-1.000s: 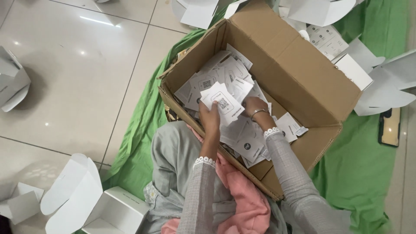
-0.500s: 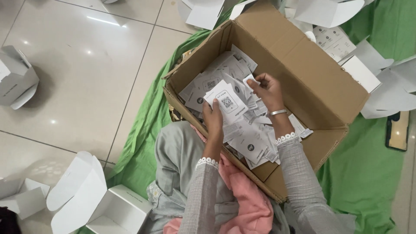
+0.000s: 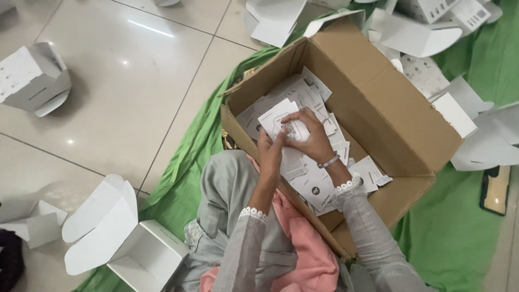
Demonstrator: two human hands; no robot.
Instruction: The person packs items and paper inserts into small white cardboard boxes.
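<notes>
Handling one leaflet (image 3: 273,120) out of the box (image 3: 389,108), both hands on it. Left hand (image 3: 270,148) gripping the lower edge, fingers closed narrow on the paper. Right hand (image 3: 308,135) curled over the top from the right, fingertips pinched on the same sheet. Leaflet held just above the pile (image 3: 313,186), towards the box's left wall. Pile spread loose across the box floor, thickest along the near edge. Box resting on a green cloth (image 3: 459,232), with white cartons (image 3: 32,78) scattered on the tiles and a phone (image 3: 494,189) at the cloth's right edge.

By the look of it, a step of separating or checking a single sheet. Next move likely calls for keeping a firm pinch at one edge and a clean lift clear of the pile, so that no neighbouring sheet drags along.

Compared with half a second ago: right hand then further right in the box, apart from the left; now brought across to meet it on the leaflet. Left hand hardly shifted.
</notes>
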